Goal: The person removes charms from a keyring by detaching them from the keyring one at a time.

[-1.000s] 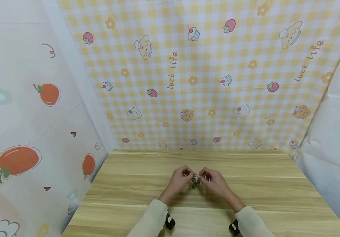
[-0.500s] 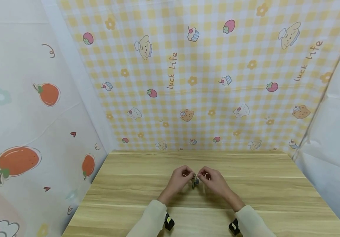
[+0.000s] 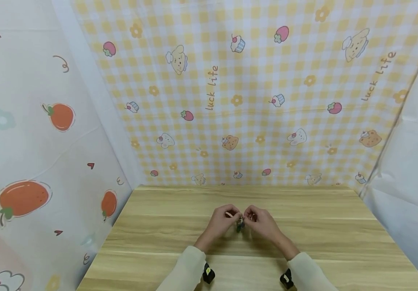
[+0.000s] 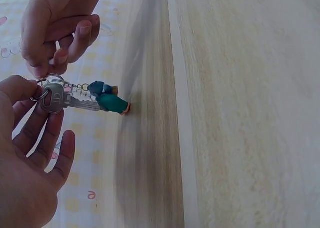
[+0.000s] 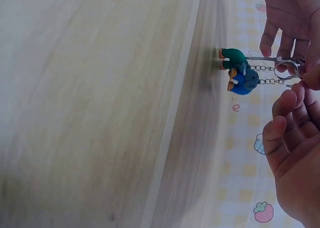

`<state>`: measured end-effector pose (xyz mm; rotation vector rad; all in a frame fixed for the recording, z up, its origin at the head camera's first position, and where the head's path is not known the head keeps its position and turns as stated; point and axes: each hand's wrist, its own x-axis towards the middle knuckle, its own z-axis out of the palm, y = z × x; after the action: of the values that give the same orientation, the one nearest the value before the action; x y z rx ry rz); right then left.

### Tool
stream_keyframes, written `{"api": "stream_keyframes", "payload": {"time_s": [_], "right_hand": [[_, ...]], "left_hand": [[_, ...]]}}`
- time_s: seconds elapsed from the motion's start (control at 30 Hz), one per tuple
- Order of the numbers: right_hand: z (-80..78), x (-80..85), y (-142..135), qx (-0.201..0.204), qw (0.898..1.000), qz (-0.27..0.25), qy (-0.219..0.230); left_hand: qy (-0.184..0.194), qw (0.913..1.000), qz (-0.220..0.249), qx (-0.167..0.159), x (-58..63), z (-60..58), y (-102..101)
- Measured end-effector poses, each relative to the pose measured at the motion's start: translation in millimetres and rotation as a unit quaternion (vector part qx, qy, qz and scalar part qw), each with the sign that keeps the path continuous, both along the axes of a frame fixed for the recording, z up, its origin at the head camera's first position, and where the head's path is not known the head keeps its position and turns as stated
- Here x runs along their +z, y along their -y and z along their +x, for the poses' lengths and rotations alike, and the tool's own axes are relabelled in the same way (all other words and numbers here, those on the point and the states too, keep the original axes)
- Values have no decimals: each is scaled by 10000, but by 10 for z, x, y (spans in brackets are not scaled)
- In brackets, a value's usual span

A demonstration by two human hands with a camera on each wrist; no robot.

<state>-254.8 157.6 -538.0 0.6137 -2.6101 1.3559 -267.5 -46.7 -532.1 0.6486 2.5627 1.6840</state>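
Observation:
Over the middle of the table, my left hand (image 3: 220, 222) and right hand (image 3: 265, 227) meet fingertip to fingertip. In the left wrist view, left thumb and fingers pinch a metal key ring (image 4: 35, 96) bearing a silver key (image 4: 52, 99). A green figure charm (image 4: 113, 103) dangles beside the key's blade. From the other side, my right hand's fingertips pinch the ring hardware by the chains. Two charms show in the right wrist view, the green one and a blue one (image 5: 242, 84) with a grey-blue head, each on a short chain (image 5: 270, 81).
A wood-grain table (image 3: 165, 202) lies beneath both hands. Behind it hangs a yellow checked cloth (image 3: 252, 121), with white printed cloth (image 3: 96, 133) to the left and a white sheet (image 3: 405, 161) on the right. Black wrist devices (image 3: 208, 273) sit at both sleeves.
Both hands stay nearly in place, with small shifts of the right fingertips toward the left ones. The hanging charms have turned slightly, and more green shows.

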Motion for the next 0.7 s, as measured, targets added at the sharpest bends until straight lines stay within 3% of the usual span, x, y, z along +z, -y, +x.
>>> {"api": "stream_keyframes", "payload": {"time_s": [0.37, 0.7], "right_hand": [[14, -6, 24, -127, 9998, 70, 148], [21, -39, 7, 261, 9996, -110, 66]], "left_hand": [[-367, 9992, -69, 112, -22, -2, -1], [-303, 9994, -93, 158, -32, 8, 41]]}}
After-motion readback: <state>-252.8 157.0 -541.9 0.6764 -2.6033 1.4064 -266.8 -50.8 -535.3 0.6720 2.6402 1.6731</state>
